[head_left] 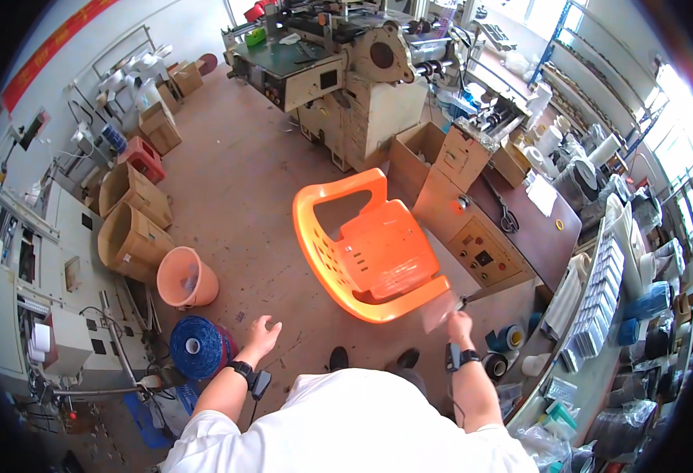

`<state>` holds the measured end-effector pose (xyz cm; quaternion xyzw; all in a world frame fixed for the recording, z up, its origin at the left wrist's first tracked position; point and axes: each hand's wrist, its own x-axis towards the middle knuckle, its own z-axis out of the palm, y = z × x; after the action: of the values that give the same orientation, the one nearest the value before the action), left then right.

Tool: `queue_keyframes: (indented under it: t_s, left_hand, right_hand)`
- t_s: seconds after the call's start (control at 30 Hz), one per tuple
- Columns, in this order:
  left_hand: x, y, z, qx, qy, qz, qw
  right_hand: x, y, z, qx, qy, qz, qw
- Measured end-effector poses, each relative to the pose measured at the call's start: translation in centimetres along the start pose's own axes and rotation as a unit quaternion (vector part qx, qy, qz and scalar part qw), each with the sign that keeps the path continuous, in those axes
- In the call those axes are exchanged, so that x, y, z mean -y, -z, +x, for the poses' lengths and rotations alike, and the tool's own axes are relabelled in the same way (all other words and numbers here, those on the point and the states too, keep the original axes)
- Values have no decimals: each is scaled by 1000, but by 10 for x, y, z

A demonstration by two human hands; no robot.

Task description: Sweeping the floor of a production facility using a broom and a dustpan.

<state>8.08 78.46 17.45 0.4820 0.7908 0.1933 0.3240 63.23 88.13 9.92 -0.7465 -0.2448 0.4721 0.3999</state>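
My right hand (460, 327) is closed in a pinch at the near right of the orange plastic armchair (390, 248). From its fingers hangs a thin see-through plastic piece (438, 312), in front of the chair's armrest; whether it is a bag or a sheet I cannot tell. A small dark item (462, 302) shows just above the fingertips. My left hand (262, 334) is held out over the floor with its fingers apart, holding nothing. Closest to it are a large blue spool (193, 348) and a pink bucket (187, 277).
Beyond the chair stands a big beige machine (386, 102). A brown workbench (531, 232) with scissors (507, 219) and a control panel is at the right. Cardboard boxes (132, 240) line the left side. Rolls and packed goods crowd the right-hand shelf (598, 299).
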Motion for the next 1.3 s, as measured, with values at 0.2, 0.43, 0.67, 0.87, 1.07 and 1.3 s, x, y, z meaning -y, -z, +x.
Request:
queue_keyframes:
  t_s: [0.2,0.43,0.67,0.87,1.07,1.3]
  left_hand:
    - [14,-44,10,-30,34,-4,999]
    - [-20,-114,7,-55,140,-6,989]
    - [-91,-151,-39,-76,218,39,972]
    - [-96,-172,-76,-77,255,80,961]
    - [-76,-187,-63,-111,241,103,959]
    - [-138,-191,-49,-83,226,79,967]
  right_hand:
    - [131,96,62,-40,-8,263,964]
    - [235,189,245,-114,11,353,929]
    - [301,229,393,-122,-18,410,904]
    - [329,239,481,-98,20,472,876]
    - [282,177,450,-118,224,-185,950]
    - [277,106,351,-31,365,-426,827]
